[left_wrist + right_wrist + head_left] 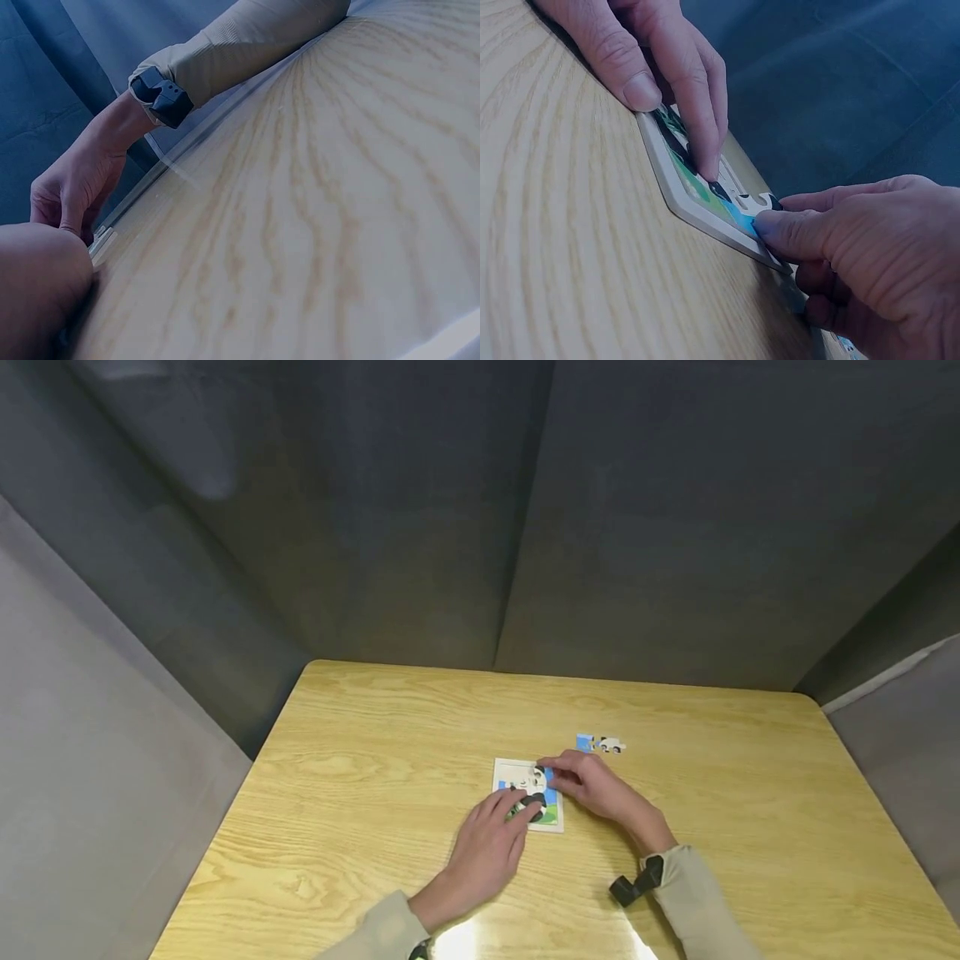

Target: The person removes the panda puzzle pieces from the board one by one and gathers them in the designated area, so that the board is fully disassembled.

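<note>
A small square jigsaw puzzle with a panda picture lies in a white frame tray [497, 774] on the table. My left hand [487, 845] rests fingertips on the fitted pieces in its lower part, thumb at the tray's near edge in the right wrist view. At the upper right side of the tray, my right hand [870, 251] pinches a white and black puzzle piece [760, 201] between thumb and index finger, low over the tray. Part of that piece is hidden by the fingers. The tray's upper left shows bare backing.
Beyond the right hand lie loose puzzle pieces, a blue one [584, 742] and a white and black one [611, 745]. The wooden table [360, 760] ends at dark curtains [390, 527] at the back. A black wrist device [637, 881] sits on the right cuff.
</note>
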Action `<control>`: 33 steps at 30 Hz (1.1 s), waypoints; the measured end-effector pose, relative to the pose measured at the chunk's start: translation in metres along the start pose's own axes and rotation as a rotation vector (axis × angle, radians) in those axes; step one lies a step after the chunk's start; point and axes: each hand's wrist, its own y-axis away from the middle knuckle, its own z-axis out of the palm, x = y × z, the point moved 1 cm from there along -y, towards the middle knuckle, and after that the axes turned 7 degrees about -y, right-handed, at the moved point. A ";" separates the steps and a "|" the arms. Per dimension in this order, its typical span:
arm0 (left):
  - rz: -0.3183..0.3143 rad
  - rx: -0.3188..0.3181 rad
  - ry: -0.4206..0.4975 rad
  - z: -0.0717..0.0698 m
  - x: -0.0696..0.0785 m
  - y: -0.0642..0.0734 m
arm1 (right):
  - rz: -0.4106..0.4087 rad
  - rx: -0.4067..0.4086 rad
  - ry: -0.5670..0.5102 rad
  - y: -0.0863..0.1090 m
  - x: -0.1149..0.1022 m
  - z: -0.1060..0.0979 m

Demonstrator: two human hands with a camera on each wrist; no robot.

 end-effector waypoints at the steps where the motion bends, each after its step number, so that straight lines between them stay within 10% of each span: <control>1: 0.000 0.002 -0.002 0.000 0.000 0.000 | -0.007 0.001 0.003 0.000 0.000 0.000; 33: 0.004 0.026 -0.044 0.003 0.001 -0.001 | -0.141 0.260 0.096 0.009 0.013 0.008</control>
